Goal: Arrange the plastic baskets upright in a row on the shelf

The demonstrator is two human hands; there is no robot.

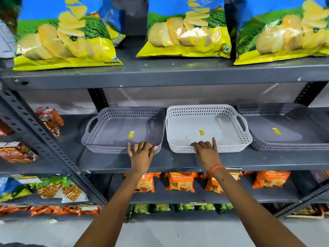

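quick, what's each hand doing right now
Left hand: open, fingers spread on the front rim of the grey basket, not gripping it.
Right hand: open, resting on the front rim of the white basket.

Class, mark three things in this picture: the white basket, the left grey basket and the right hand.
white basket (185, 134), head view, on its bare floor.
left grey basket (117, 131), head view, on its bare floor.
right hand (206, 152), head view, on its back.

Both arms outstretched, left hand (141, 152) fingers splayed, right hand (206, 150) forefinger raised
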